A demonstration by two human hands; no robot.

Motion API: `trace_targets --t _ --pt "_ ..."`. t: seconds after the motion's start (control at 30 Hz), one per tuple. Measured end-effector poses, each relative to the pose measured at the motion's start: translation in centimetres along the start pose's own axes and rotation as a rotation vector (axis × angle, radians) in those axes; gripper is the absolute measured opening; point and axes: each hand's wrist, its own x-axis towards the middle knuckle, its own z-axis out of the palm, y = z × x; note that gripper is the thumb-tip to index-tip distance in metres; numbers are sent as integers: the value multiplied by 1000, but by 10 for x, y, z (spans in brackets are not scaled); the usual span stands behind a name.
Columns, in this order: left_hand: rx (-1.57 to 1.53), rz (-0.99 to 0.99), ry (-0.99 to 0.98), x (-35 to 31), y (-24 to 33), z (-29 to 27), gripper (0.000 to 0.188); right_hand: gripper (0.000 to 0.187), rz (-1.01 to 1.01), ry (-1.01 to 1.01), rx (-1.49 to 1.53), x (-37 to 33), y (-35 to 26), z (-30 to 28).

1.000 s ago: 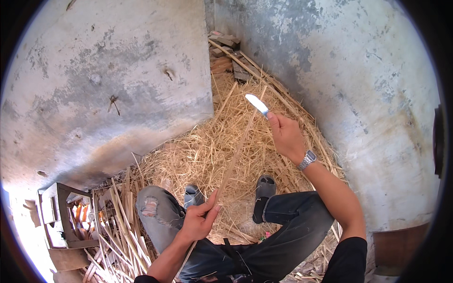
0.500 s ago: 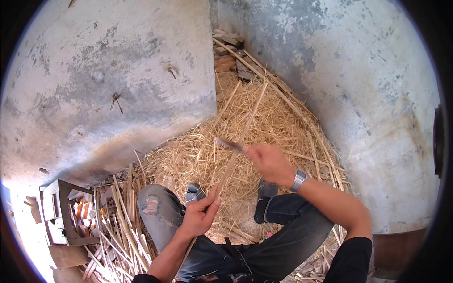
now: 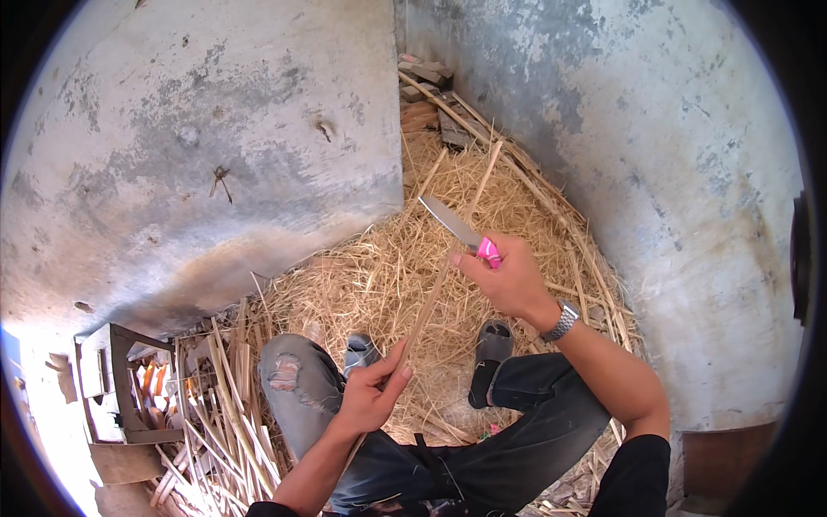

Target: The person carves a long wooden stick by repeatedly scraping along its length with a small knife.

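A long thin wooden strip (image 3: 428,308), likely split bamboo, slants from my lap up and away to the right. My left hand (image 3: 370,396) is closed around its lower part, thumb along the strip. In my right hand (image 3: 508,277) is a knife (image 3: 451,221) with a pink handle and a broad grey blade. The blade points up and left, lying across the strip's line; whether it touches the strip I cannot tell. My right thumb rests close to the strip. A metal watch (image 3: 562,320) sits on my right wrist.
Pale shavings (image 3: 345,276) cover the ground between my feet and the walls. Longer strips (image 3: 538,185) lean along the right wall (image 3: 655,172). At the left, cut strips (image 3: 228,405) are heaped beside a dark broken frame (image 3: 129,388). Bricks (image 3: 426,77) stand in the far corner.
My right hand has moved slightly right and down, and the knife has swung to point further up and left. My left hand keeps its grip. The view has shifted a little.
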Motion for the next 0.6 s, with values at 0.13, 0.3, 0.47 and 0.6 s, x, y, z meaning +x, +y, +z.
trace_targets --t 0.13,0.3,0.47,0.6 --pt "65 17 -3 -1 1 -2 47 35 -16 -27 -7 0 -1 0" --pt "136 57 -56 -2 1 -4 49 38 5 -55 9 4 11 -8" --pt "-76 -67 -80 -3 -3 -3 46 42 -31 -57 -4 3 22 -17" --pt "-292 -229 -130 0 10 -2 37 42 -165 -153 -220 -18 11 -10"
